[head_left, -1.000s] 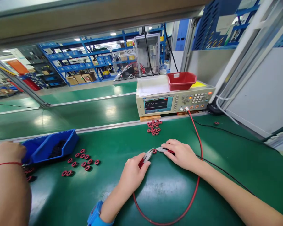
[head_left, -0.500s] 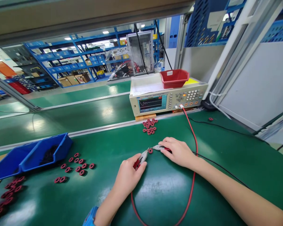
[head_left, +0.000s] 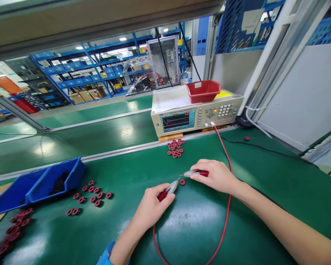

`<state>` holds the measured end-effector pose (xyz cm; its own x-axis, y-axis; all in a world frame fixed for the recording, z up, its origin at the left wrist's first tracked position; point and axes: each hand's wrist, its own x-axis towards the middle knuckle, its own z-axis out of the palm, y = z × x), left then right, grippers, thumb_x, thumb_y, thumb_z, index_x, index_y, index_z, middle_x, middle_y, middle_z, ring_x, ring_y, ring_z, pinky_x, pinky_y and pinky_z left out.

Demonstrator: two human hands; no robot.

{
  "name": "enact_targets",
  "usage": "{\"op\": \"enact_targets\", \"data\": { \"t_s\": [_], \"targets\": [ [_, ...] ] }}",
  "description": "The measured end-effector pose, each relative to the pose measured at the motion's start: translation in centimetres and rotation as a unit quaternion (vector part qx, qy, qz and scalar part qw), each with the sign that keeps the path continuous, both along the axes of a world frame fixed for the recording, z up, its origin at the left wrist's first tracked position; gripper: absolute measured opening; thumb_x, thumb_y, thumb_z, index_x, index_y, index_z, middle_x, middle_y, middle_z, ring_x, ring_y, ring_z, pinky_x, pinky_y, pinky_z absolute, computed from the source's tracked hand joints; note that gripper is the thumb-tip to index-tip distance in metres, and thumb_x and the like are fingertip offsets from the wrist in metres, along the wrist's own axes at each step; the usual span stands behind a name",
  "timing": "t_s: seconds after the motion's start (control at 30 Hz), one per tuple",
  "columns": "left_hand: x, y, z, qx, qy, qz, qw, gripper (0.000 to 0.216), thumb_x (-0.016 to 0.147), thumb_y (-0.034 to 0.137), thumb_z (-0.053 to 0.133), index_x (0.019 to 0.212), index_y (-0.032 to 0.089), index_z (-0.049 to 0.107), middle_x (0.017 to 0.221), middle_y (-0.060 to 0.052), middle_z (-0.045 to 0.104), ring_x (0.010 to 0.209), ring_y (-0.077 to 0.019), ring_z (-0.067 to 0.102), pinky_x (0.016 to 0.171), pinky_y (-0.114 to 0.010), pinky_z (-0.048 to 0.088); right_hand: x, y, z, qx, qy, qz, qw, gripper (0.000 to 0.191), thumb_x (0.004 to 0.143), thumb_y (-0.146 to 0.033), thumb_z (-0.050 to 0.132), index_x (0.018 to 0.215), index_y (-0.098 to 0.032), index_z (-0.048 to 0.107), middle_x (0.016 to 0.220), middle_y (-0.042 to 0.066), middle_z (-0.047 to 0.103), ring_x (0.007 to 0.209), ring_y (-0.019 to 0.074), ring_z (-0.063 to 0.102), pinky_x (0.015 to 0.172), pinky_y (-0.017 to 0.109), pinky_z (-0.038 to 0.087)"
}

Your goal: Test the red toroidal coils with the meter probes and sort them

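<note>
My left hand (head_left: 156, 204) pinches a red-handled test clip (head_left: 172, 187), its metal jaws pointing up and to the right. In my right hand (head_left: 213, 175) is a second red-handled test clip (head_left: 191, 173), pointing left. Between and just below the clip tips lies a small red wound ring coil (head_left: 182, 182) on the green mat (head_left: 209, 217). Thin wire ends show near both tips; whether the jaws grip them I cannot tell. A red cable (head_left: 228, 211) loops below my hands and runs up to the beige tester (head_left: 176, 123), whose screen shows a waveform and red "NG".
Ring coils (head_left: 175, 149) form a cluster before the tester. Several more coils (head_left: 93, 199) lie at left, beside two blue bins (head_left: 77, 176). A red tray (head_left: 204, 92) sits on the tester. One coil (head_left: 247, 138) lies far right. A black cable (head_left: 270, 150) crosses the mat.
Both clips and the ring coil appear slightly further right. The coil now sits a little lower, with more space between it and the right clip's tip. The tester screen looks the same.
</note>
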<state>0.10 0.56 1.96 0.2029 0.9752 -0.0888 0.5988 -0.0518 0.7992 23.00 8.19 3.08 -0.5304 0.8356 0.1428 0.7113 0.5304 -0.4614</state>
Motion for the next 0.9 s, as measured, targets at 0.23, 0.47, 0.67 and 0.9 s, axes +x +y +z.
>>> {"op": "enact_targets", "data": {
  "t_s": [0.23,0.47,0.67,0.9],
  "targets": [
    [0.02,-0.04,0.05,-0.009,-0.007,-0.005,1.000,0.023,0.084,0.032,0.048,0.088,0.016,0.065,0.061,0.003,0.048,0.055,-0.0108,0.038,0.051,-0.019,0.032,0.12,-0.14,0.24,0.005,-0.005,-0.002,1.000,0.023,0.083,-0.043,0.052,0.093,-0.030,0.069,0.089,-0.003,0.066,0.078,0.0154,0.060,0.063,0.025,0.040],
    [-0.02,-0.01,-0.01,-0.011,-0.011,-0.003,1.000,0.022,0.084,0.032,0.049,0.088,0.016,0.064,0.061,0.004,0.046,0.055,-0.0109,0.038,0.051,-0.019,0.032,0.20,0.04,0.00,0.015,-0.010,-0.007,1.000,0.020,0.081,-0.041,0.054,0.089,-0.029,0.069,0.086,-0.003,0.066,0.076,0.0149,0.060,0.061,0.024,0.039],
    [-0.07,0.00,-0.13,-0.022,-0.023,-0.010,0.999,0.021,0.084,0.032,0.049,0.086,0.015,0.063,0.062,0.004,0.046,0.056,-0.0106,0.039,0.051,-0.019,0.032,0.22,-0.02,0.15,0.011,-0.013,-0.006,1.000,0.019,0.082,-0.040,0.054,0.088,-0.029,0.069,0.086,-0.003,0.066,0.077,0.0149,0.060,0.061,0.024,0.038],
    [-0.16,0.09,-0.38,-0.028,-0.028,-0.008,0.999,0.022,0.084,0.032,0.049,0.087,0.015,0.063,0.062,0.003,0.047,0.056,-0.0106,0.039,0.051,-0.020,0.031,0.38,0.03,0.51,-0.001,-0.004,-0.003,1.000,0.018,0.081,-0.039,0.055,0.086,-0.029,0.069,0.084,-0.003,0.066,0.075,0.0149,0.059,0.061,0.024,0.038]
  ]
}}
